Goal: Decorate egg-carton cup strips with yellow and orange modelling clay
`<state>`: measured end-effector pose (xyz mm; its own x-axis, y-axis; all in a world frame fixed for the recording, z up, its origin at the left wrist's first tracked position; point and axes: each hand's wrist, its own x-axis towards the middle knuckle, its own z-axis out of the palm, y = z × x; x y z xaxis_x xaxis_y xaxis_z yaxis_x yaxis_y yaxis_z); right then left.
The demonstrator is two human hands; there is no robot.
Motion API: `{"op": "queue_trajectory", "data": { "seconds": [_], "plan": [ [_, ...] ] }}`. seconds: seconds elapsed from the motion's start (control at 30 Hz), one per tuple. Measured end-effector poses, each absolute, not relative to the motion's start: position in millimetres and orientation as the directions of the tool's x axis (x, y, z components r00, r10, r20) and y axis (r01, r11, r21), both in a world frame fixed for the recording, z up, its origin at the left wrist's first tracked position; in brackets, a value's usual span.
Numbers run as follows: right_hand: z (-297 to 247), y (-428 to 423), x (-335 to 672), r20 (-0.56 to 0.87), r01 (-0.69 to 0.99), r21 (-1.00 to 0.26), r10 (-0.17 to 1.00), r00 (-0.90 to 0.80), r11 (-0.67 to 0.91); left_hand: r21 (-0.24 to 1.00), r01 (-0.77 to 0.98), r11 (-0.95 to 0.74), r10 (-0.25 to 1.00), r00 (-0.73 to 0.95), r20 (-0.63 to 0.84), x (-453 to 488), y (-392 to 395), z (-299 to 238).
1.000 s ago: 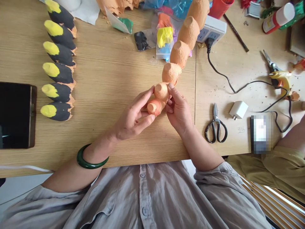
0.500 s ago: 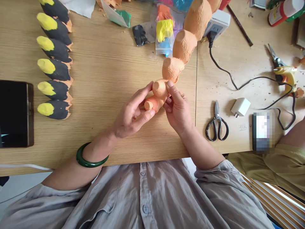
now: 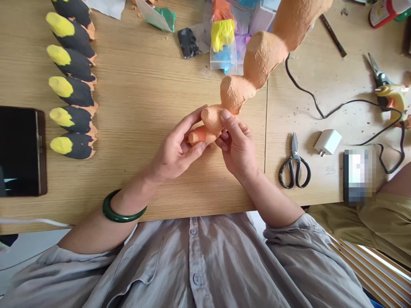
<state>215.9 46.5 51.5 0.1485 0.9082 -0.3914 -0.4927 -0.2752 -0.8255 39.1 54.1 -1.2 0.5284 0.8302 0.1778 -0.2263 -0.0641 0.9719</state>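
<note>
Both hands meet over the middle of the pale wooden table [image 3: 144,98], gripping the narrow end of a long chain of orange, rough-surfaced lumpy segments [image 3: 257,60] that rises from the fingers up and to the right, out past the top edge of the view. Left hand [image 3: 175,149], with a dark green bangle [image 3: 120,211] on its wrist, pinches the smooth orange tip [image 3: 197,136] between thumb and fingers. Right hand [image 3: 237,147] clasps the smallest rough segment just beside it, thumb pressed on top. To the left lies a column of black cone-shaped pieces with yellow tips [image 3: 69,85], and a dark phone [image 3: 21,152] rests near the table's left edge. Right of the hands sit black-handled scissors [image 3: 293,164], a white charger block [image 3: 327,142] and a black cable [image 3: 321,115]. Small bags of coloured clay [image 3: 221,42] lie behind the chain.
</note>
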Motion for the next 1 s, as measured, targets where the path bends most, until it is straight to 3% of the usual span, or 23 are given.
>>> {"op": "queue_trajectory", "data": {
  "seconds": [0.23, 0.37, 0.5, 0.67, 1.0],
  "plan": [
    [56.0, 49.6, 221.1, -0.403, -0.504, -0.818, 0.901, 0.161, -0.276, 0.971, -0.237, 0.013, 0.779, 0.612, 0.139, 41.1, 57.5, 13.1],
    [56.8, 49.3, 221.0, -0.432, -0.454, -0.832, 0.885, 0.172, -0.318, 0.973, -0.233, 0.000, 0.810, 0.570, 0.136, 42.5, 57.5, 11.8],
    [56.9, 46.9, 219.4, -0.394, -0.475, -0.838, 0.900, 0.184, -0.270, 0.980, -0.196, -0.039, 0.811, 0.566, 0.146, 39.6, 58.6, 6.8],
    [59.5, 47.4, 216.8, -0.443, -0.459, -0.829, 0.876, 0.191, -0.319, 0.972, -0.217, -0.093, 0.790, 0.578, 0.204, 34.9, 61.6, 0.2],
    [57.8, 46.0, 214.3, -0.429, -0.509, -0.801, 0.895, 0.123, -0.314, 0.973, -0.202, -0.113, 0.847, 0.492, 0.201, 41.0, 57.7, -3.6]
  ]
}}
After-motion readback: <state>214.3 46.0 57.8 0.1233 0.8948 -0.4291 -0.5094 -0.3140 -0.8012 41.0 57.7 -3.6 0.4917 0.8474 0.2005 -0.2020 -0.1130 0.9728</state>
